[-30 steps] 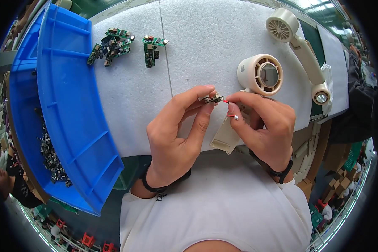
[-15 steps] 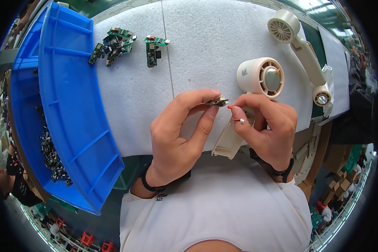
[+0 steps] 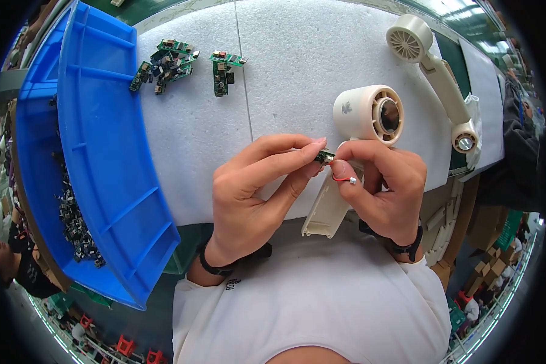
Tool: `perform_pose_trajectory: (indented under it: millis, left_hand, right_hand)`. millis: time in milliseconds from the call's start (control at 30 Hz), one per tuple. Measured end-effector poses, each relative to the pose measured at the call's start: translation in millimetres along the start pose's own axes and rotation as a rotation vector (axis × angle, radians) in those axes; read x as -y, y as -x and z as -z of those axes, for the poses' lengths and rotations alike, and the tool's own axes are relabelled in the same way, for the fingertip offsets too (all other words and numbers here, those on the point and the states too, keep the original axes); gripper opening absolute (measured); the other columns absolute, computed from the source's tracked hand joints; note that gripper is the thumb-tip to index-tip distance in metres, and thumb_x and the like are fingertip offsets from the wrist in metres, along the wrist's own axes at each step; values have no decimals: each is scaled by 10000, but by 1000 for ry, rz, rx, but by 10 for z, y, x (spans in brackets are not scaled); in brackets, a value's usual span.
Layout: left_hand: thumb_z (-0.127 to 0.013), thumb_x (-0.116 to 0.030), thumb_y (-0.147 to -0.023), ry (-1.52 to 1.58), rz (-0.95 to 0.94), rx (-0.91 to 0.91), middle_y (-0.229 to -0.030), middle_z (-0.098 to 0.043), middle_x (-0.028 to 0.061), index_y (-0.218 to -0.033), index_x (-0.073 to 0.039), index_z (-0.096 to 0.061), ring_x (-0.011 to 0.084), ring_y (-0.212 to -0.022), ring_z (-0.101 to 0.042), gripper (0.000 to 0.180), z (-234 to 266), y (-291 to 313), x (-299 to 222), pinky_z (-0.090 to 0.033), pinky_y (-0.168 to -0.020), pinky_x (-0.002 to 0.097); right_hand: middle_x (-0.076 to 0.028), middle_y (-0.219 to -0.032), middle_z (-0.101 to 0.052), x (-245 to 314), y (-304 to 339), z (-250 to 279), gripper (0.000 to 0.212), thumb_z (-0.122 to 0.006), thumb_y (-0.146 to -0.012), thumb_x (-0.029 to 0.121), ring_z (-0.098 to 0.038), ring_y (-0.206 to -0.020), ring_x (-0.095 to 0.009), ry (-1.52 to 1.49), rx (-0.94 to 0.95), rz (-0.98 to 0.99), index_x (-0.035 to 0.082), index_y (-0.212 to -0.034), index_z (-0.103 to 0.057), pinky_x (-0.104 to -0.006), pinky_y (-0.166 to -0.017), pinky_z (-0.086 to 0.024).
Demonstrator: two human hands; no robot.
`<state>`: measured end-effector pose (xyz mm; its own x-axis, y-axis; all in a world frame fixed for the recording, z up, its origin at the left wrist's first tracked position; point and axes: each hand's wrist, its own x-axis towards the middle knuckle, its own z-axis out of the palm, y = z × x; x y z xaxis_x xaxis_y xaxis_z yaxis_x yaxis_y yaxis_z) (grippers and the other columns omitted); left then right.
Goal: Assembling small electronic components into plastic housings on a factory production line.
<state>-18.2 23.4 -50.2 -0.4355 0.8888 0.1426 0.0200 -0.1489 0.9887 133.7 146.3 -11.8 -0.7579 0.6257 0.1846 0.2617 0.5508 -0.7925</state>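
Over white foam bench (image 3: 285,73): small green circuit board (image 3: 324,157) pinched by left hand (image 3: 255,188), red-wired connector (image 3: 344,179) gripped by right hand (image 3: 382,188). Judged unjoined yet, cream plastic fan shell (image 3: 370,115) waiting.

Blue bin (image 3: 97,151) along the counter's (image 3: 297,67) left edge; loose green circuit boards (image 3: 167,64) near the far edge; cream handheld fan (image 3: 431,67) by the right edge.

Open foam mat (image 3: 285,91): I find free passage between the green circuit boards (image 3: 170,60) at the far left and the cream fan housing (image 3: 370,115) on the right. Blue bin (image 3: 97,151) walls off the left side. Assembled handheld fan (image 3: 434,79) blocks the far right. Near edge: taken up by both hands.
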Motion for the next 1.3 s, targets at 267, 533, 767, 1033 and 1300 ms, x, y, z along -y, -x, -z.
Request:
perform_pose_trajectory:
  millis: [267, 533, 767, 1033, 1300]
  left_hand:
    - [-643, 167, -866, 376, 177, 152, -1098, -686, 143, -1188, -21, -723, 202, -962, -707, 381, 91, -30, -43, -604, -833, 295]
    - [-617, 203, -859, 314, 158, 260, -1108, -668, 208, -1160, 50, -704, 268, -960, -715, 349, 69, -50, -39, -623, -820, 331]
    - [-684, 187, -810, 62, -34, 131, -1079, -704, 134, -1163, -30, -736, 197, -910, -717, 418, -22, -6, -8, -601, -781, 290]
    - [-631, 195, -863, -5, -57, 72, -1119, -664, 200, -1153, 51, -699, 241, -970, -708, 331, -10, 40, -5, -618, -839, 322]
    - [-625, 188, -870, 26, -7, 80, -1160, -650, 208, -1164, 64, -688, 251, -1024, -696, 325, 4, 34, -17, -610, -892, 327]
  right_hand:
    - [2, -643, -635, -63, 26, 153, 108, -784, -832, 53, -477, -439, -63, -131, 134, 8, 51, -922, -724, -236, -436, -338]
    - [-37, -684, -680, -140, -29, 247, 133, -771, -846, 39, -564, -490, -81, -217, 233, 68, 34, -967, -716, -240, -467, -391]
    - [-40, -695, -688, -165, -31, 236, 149, -769, -843, 27, -565, -487, -88, -180, 233, 77, 33, -984, -720, -241, -469, -409]
    - [-44, -744, -709, -144, 91, 151, 243, -818, -734, -7, -567, -513, -77, -198, 84, 9, 51, -960, -751, -220, -457, -376]
    - [-3, -671, -652, -202, 17, 222, 334, -855, -658, 33, -576, -532, -109, -116, 170, 312, 113, -976, -788, -252, -478, -402]
